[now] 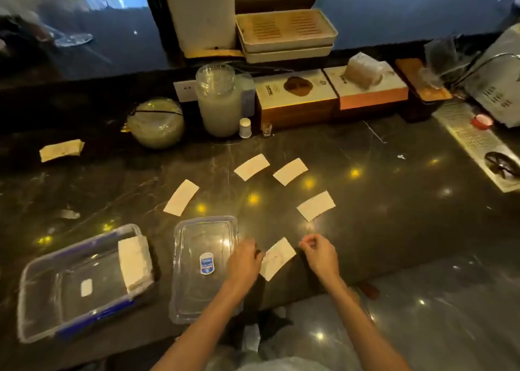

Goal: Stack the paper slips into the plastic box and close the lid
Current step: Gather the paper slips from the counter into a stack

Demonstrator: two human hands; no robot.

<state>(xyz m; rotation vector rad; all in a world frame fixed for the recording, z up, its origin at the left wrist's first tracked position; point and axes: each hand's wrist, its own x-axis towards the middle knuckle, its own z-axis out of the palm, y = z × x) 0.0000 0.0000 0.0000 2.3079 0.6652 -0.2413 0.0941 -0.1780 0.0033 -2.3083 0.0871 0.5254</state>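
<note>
A clear plastic box with blue clips (56, 300) lies at the near left, with a stack of paper slips (135, 261) at its right end. Beside it lies a second clear plastic part with a blue sticker (194, 294). One paper slip (278, 258) rests near the counter's front edge; my left hand (243, 262) has its curled fingers on that slip's left edge. My right hand (319, 254) hovers just right of it, fingers pinched together and holding nothing. Several more slips lie loose farther back (181, 197) (251, 166) (290, 171) (316, 205).
A separate bundle of slips (62, 150) lies at the far left. Along the back stand a round jar (156, 123), a tall plastic jar (218, 100), small bottles and boxes (295, 95). A printed mat (475, 143) runs along the right. The dark counter's front edge (323, 289) is by my arms.
</note>
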